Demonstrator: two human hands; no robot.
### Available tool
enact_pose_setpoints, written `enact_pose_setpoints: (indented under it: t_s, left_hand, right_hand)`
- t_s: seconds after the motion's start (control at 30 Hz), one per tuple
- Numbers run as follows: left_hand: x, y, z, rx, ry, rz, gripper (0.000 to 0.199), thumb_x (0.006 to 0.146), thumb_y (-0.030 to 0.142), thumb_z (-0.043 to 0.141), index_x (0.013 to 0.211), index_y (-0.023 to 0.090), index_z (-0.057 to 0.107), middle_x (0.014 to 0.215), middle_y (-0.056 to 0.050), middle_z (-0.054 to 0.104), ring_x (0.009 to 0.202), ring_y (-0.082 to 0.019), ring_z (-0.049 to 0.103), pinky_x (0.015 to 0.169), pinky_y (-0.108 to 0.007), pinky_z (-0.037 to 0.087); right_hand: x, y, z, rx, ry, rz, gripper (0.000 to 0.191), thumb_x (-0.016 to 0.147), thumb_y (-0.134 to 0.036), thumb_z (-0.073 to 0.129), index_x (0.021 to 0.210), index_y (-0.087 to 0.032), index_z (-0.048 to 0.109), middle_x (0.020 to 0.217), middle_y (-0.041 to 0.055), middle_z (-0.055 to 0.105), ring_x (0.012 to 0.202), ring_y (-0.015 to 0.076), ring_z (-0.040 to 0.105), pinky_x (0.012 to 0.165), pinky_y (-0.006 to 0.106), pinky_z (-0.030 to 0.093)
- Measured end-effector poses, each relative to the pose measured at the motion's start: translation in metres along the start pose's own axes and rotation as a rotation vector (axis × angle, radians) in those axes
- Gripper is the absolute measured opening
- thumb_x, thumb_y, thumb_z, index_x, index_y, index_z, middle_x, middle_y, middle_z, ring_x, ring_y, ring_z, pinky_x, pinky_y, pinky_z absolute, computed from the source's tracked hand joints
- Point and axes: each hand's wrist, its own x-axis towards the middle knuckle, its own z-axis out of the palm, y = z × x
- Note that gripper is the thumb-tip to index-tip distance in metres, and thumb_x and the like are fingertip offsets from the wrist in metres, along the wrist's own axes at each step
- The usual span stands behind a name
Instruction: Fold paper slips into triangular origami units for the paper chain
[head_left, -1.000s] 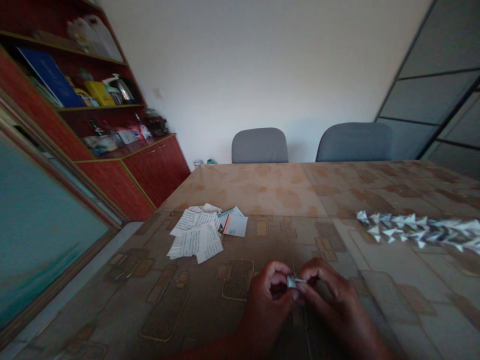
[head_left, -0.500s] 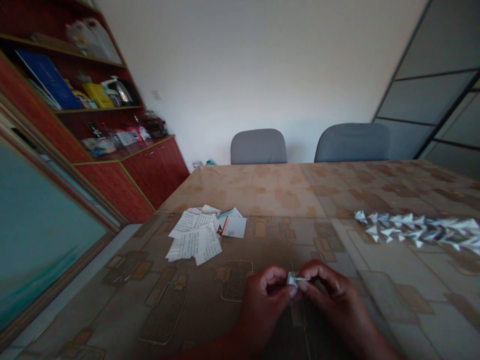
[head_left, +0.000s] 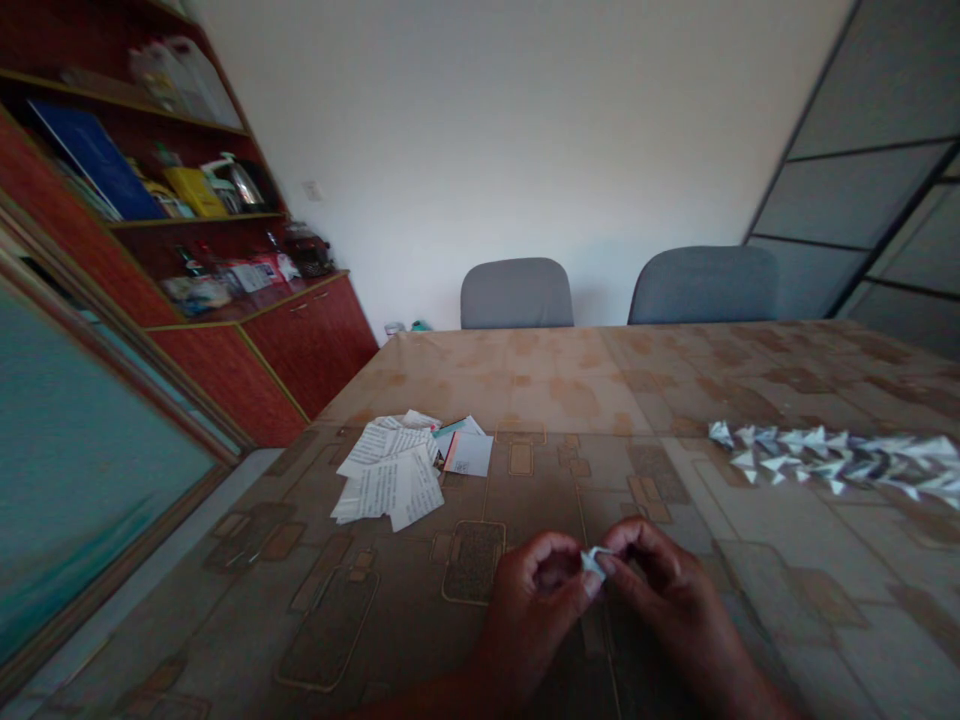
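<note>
Between my two hands is a small folded piece of paper (head_left: 593, 561), pale with sharp creases, held just above the table near its front. My left hand (head_left: 534, 600) pinches its left side between thumb and fingers. From the other side, my right hand (head_left: 664, 595) grips it with thumb and forefinger. Fingertips hide part of the paper, so its full shape does not show. To the left lies a loose pile of printed paper pieces (head_left: 397, 480). At the right, rows of small folded paper pieces (head_left: 832, 455) with pointed tips stand on the table.
A patterned cloth covers the table (head_left: 360, 600). Two grey chairs (head_left: 516, 292) stand at its far edge, against a white wall. On the left is a red-brown cabinet (head_left: 315, 335) with bottles, a kettle (head_left: 244, 185) and a blue folder (head_left: 101, 160) on its shelves.
The folded paper has turned and shifted slightly right between my fingers, showing a more pointed outline. Both hands keep their pinch, and the paper pile and rows stay put.
</note>
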Motion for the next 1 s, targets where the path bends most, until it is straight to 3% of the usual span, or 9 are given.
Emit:
enact_pose_setpoints:
  t_s: [0.27, 0.63, 0.77, 1.0]
  left_hand:
    - [0.0026, 0.006, -0.0028, 0.058, 0.074, 0.007, 0.025, 0.073, 0.038, 0.071, 0.069, 0.013, 0.067, 0.061, 0.0, 0.061, 0.061, -0.014, 0.054, 0.059, -0.022, 0.04]
    - [0.0044, 0.0056, -0.0043, 0.064, 0.013, -0.005, 0.022, 0.074, 0.034, 0.067, 0.066, 0.014, 0.063, 0.058, 0.002, 0.055, 0.057, -0.012, 0.049, 0.056, -0.021, 0.036]
    - [0.0021, 0.0062, -0.0044, 0.12, -0.023, 0.002, 0.019, 0.075, 0.03, 0.065, 0.066, 0.013, 0.064, 0.06, 0.002, 0.056, 0.058, -0.012, 0.049, 0.057, -0.021, 0.036]
    - [0.0072, 0.0052, -0.0076, 0.134, -0.052, -0.039, 0.022, 0.073, 0.034, 0.067, 0.066, 0.013, 0.066, 0.056, 0.002, 0.054, 0.053, -0.011, 0.046, 0.053, -0.022, 0.034]
  right_hand:
    - [-0.0007, 0.004, 0.0018, 0.091, -0.057, 0.045, 0.029, 0.084, -0.049, 0.063, 0.081, -0.02, 0.06, 0.072, 0.001, 0.062, 0.068, 0.0169, 0.061, 0.062, 0.026, 0.051]
    - [0.0, -0.002, -0.0001, 0.085, -0.17, 0.057, 0.032, 0.087, -0.048, 0.06, 0.072, -0.02, 0.06, 0.067, -0.0014, 0.059, 0.064, 0.0147, 0.057, 0.062, 0.025, 0.047]
    - [-0.0002, 0.0018, -0.0011, 0.084, -0.135, 0.078, 0.035, 0.087, -0.05, 0.058, 0.069, -0.02, 0.056, 0.061, -0.0038, 0.052, 0.058, 0.0124, 0.05, 0.054, 0.021, 0.042]
    - [0.0031, -0.0005, -0.0046, 0.088, -0.124, 0.127, 0.04, 0.086, -0.055, 0.057, 0.067, -0.02, 0.054, 0.06, -0.0042, 0.049, 0.057, 0.0123, 0.047, 0.054, 0.021, 0.04]
